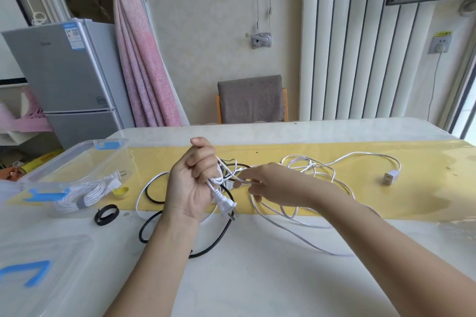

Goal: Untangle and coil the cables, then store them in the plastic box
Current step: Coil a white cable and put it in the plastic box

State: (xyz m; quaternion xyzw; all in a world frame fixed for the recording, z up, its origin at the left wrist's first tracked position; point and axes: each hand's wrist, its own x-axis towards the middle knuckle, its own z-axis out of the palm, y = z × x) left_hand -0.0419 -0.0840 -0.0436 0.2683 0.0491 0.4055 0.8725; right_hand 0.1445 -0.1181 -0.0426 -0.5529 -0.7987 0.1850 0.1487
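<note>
Here the left hand (192, 180) clenches the white cable (215, 181) just above its plug (226, 206), anchoring that end at centre frame so loops can gather there. The right hand (268, 185) seems to pinch a strand beside it, though blur hides the fingertips, likely to draw slack free of the black cable (211, 248) beneath. Three cables in all: two loose on the table (270, 278), and one coiled cable (85, 194) already in the plastic box (77, 152) at left. One black strap (99, 216) waits nearby.

On my feed my left forearm (154, 252) and right forearm (373, 234) are bare right to the frame's edge, as are my left hand (192, 183) and right hand (268, 185)
</note>
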